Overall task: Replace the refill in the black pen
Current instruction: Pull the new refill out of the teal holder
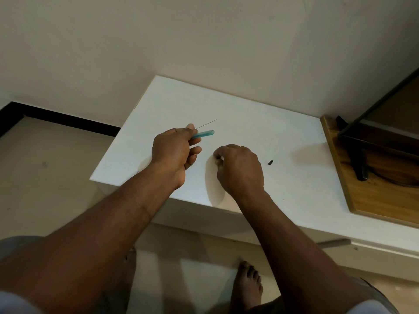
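Jutting past left hand (172, 152) fingers (190, 127): teal barrel (205, 133), refill (207, 123).

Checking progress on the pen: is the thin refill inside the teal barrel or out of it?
Out. The left hand grips the refill just above the teal barrel, as a separate line; the barrel's end shows open.

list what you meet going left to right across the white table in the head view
left hand → teal barrel it grips → right hand → small black piece → wooden board
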